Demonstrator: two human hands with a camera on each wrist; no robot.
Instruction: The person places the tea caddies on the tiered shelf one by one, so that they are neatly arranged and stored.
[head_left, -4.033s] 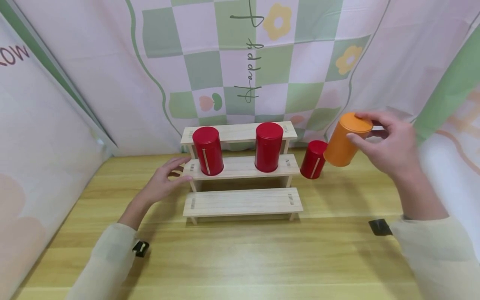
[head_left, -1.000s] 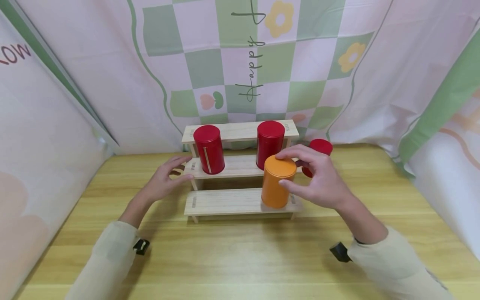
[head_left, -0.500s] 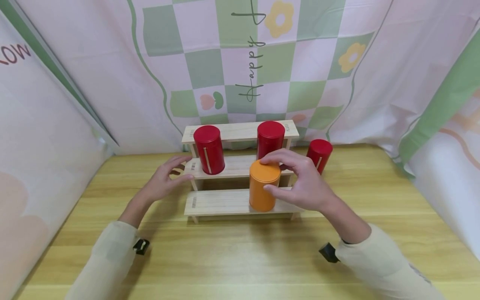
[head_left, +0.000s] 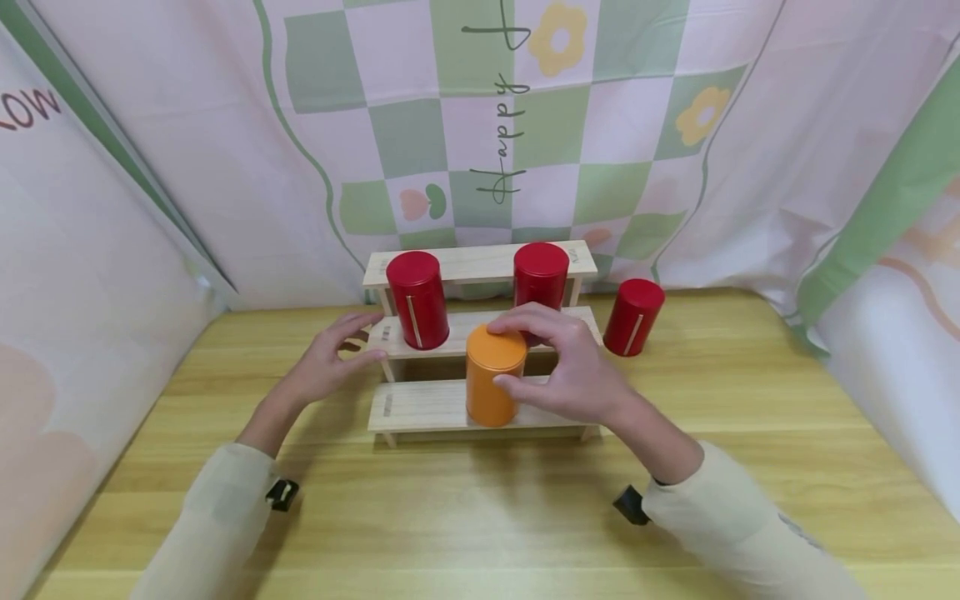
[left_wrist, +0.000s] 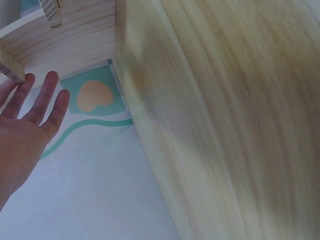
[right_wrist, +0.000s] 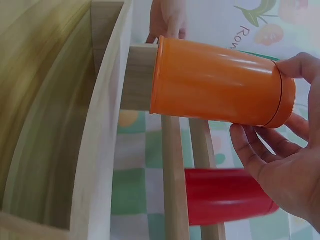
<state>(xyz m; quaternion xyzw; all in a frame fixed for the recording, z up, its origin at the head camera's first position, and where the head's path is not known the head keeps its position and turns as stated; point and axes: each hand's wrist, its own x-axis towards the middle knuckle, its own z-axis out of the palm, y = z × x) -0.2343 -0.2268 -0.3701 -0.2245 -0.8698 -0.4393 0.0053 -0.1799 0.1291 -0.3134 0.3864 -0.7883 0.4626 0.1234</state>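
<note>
My right hand holds an orange tin canister by its upper part, thumb in front and fingers around the lid. The upright canister is over the middle of the lowest step of a wooden three-step rack. In the right wrist view, a gap shows between the canister's base and the lowest step. My left hand touches the left end of the middle step, its fingers nearly straight in the left wrist view. Two red canisters stand on that step, one left and one right, partly hidden by my right hand.
Another red canister stands on the wooden table, right of the rack. A checkered cloth hangs close behind the rack, and cloth walls close off both sides.
The right hand has carried the orange canister from the far right to the lowest step, then leftward along it, uncovering the red canister on the table. The left hand stays put.
</note>
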